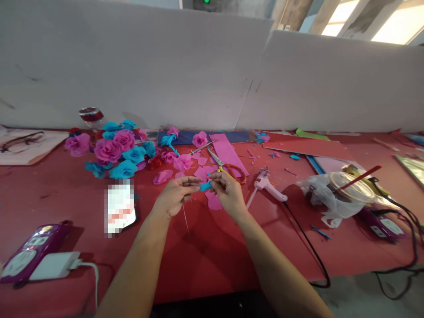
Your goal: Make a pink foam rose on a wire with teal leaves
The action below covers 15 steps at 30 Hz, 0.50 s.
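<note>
Both my hands meet over the red table, a small strip of blue paper [205,186] stretched between their fingertips. My left hand [177,194] is closed, pinching the strip's left end, and a thin wire [186,217] hangs down below its fingers. Just above that hand is a pink paper flower [183,162]; whether the wire joins it cannot be made out. With thumb and finger, my right hand [228,191] grips the strip's other end. Loose pink petals [214,201] lie under and behind the hands. Scissors [225,165] with orange and yellow handles rest just beyond my right hand.
Paper roses [112,150] cluster at left, near a phone [121,207] with a blurred screen. A glue gun [270,185] with a black cord lies right, beside a plastic bag [326,198] around a tub. Purple power strips [39,247] sit at both sides. A white partition [132,66] stands behind.
</note>
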Available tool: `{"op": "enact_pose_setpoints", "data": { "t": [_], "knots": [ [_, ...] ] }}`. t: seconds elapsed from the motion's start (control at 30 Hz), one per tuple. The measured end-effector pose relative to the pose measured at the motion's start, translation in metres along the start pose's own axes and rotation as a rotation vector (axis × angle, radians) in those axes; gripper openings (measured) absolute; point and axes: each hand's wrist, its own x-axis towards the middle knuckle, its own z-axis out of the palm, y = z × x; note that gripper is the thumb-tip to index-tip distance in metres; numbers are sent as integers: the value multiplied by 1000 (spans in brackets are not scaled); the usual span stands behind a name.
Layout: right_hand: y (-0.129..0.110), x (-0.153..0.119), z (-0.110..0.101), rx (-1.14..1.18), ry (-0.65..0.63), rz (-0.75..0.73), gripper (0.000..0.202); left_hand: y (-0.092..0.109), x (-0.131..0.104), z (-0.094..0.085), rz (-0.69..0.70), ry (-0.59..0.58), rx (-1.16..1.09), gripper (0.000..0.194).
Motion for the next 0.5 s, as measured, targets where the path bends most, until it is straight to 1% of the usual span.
{"op": "enact_pose_setpoints", "data": {
  "t": [0.13, 0.27, 0.33, 0.4, 0.47, 0.5],
  "knots": [
    [-3, 3, -7, -141, -85, -18, 13, 0, -1, 3, -41, 8, 29, 30],
    [-11, 6, -14, -297, -148, -127, 16, -2, -3, 10, -63, -18, 66, 28],
    [-14, 6, -16, -333, -164, -156, 18, -3, -3, 12, -51, -37, 55, 25],
    [-15, 6, -16, -335, -143, -158, 19, -3, -3, 12, -42, -46, 34, 24],
    [-13, 6, -14, -338, -82, -142, 20, -4, -2, 10, -34, -33, 4, 25],
    [-12, 7, -13, -347, -40, -130, 21, -4, -1, 9, -32, -7, -15, 26]
  ]
}}
